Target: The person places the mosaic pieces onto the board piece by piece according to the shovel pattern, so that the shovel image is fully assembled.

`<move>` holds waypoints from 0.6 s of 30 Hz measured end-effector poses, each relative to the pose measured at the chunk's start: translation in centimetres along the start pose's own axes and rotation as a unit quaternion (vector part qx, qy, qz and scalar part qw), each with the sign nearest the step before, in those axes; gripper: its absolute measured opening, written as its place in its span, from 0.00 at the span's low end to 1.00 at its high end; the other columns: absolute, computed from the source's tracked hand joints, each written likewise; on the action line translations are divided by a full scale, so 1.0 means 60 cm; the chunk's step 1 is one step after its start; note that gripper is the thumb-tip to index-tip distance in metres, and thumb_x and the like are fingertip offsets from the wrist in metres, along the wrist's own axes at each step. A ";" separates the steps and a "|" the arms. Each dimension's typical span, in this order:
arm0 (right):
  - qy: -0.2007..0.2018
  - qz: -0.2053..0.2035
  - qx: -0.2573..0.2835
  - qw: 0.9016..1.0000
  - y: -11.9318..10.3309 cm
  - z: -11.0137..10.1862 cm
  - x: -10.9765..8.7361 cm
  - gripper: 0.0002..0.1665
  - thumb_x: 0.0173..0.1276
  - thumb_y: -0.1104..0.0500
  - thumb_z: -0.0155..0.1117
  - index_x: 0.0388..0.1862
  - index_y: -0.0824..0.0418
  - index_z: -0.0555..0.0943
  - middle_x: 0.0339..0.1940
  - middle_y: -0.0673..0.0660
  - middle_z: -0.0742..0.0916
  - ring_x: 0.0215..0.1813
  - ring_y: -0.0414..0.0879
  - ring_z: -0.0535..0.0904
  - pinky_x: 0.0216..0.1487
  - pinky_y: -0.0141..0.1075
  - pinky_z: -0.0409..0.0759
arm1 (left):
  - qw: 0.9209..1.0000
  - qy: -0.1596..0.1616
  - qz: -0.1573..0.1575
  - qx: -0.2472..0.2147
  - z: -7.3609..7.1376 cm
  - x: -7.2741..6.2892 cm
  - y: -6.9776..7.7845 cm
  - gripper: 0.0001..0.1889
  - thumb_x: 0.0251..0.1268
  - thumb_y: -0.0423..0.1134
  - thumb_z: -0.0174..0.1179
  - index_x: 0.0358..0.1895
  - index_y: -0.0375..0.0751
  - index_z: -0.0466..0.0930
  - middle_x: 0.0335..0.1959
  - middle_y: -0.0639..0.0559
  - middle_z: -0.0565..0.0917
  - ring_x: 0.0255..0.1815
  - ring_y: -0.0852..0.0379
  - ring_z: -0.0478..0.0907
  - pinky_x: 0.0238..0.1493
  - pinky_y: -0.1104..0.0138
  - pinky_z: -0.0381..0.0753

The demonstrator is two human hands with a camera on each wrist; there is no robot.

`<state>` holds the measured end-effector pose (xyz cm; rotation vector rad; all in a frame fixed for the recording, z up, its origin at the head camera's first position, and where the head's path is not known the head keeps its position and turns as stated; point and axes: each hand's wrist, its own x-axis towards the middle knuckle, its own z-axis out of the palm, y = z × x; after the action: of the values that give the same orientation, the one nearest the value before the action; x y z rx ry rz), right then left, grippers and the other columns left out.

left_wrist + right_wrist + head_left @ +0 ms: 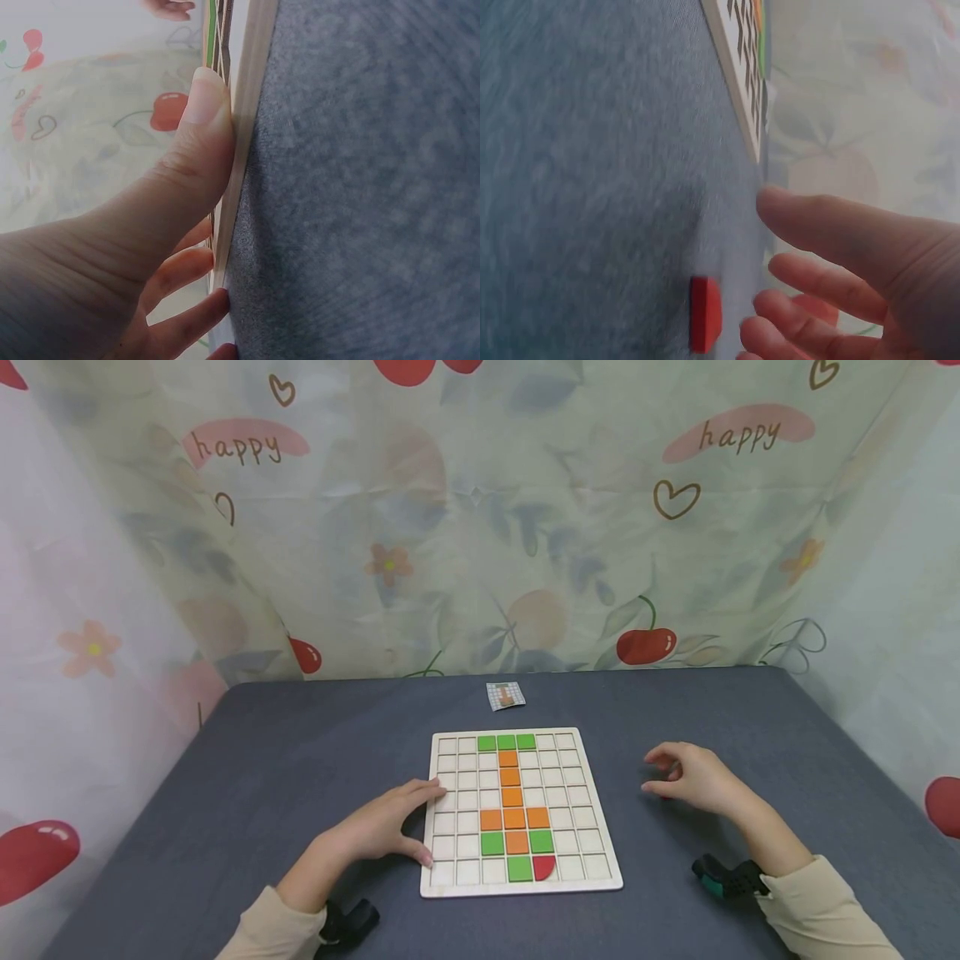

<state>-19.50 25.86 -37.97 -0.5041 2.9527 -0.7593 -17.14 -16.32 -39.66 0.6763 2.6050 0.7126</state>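
A white grid board [457, 875] lies on the table, with green and orange square tiles in some of its cells. One red quarter-round tile [543, 867] sits in the row nearest me. My left hand [378, 827] rests on the board's left edge, thumb near the front corner and fingers spread farther back. Right of the board, my right hand [693, 778] hovers over the table with its fingers loosely bent and holding nothing. Below those fingers another red piece [705, 315] lies on the cloth, apart from them; in the head view the hand mostly hides it.
A small printed card [506, 696] with a grid picture lies behind the board. The dark grey cloth-covered table [315, 735] runs back to a patterned curtain [480, 527]. A thin loop of cord [806, 639] shows at the back right corner.
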 end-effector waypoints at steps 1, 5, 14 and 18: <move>-0.005 0.002 -0.003 1.000 0.004 -0.001 0.000 0.24 0.53 0.54 0.72 0.45 0.67 0.79 0.37 0.62 0.83 0.32 0.43 0.76 0.32 0.35 0.74 | 1.000 0.000 0.000 0.000 0.000 0.000 0.000 0.48 0.38 0.52 0.74 0.67 0.40 0.63 0.69 0.41 0.63 0.69 0.41 0.62 0.65 0.46 0.63; -0.023 0.014 -0.003 1.000 0.018 -0.003 -0.001 0.27 0.50 0.53 0.74 0.45 0.68 0.79 0.36 0.62 0.82 0.32 0.44 0.77 0.34 0.37 0.75 | 1.000 0.000 -0.001 0.001 0.000 0.000 0.000 0.48 0.38 0.52 0.74 0.67 0.40 0.63 0.69 0.41 0.63 0.69 0.41 0.62 0.65 0.46 0.63; -0.041 0.018 0.013 0.999 0.035 -0.003 -0.004 0.23 0.50 0.57 0.73 0.41 0.70 0.79 0.32 0.59 0.81 0.33 0.43 0.76 0.33 0.33 0.74 | 1.000 0.001 0.000 0.003 0.000 0.000 -0.001 0.48 0.38 0.53 0.74 0.67 0.40 0.64 0.69 0.41 0.64 0.69 0.41 0.62 0.65 0.46 0.63; -0.042 0.025 0.017 0.999 0.034 -0.003 -0.002 0.22 0.51 0.58 0.73 0.40 0.70 0.79 0.32 0.59 0.82 0.33 0.43 0.75 0.32 0.33 0.73 | 1.000 -0.001 0.001 0.000 0.000 0.000 -0.002 0.48 0.38 0.53 0.74 0.67 0.40 0.64 0.69 0.41 0.64 0.69 0.41 0.62 0.65 0.46 0.63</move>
<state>-20.02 27.66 -38.80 -0.4467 2.8590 -0.7627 -17.20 -16.39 -39.69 0.6792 2.6033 0.7130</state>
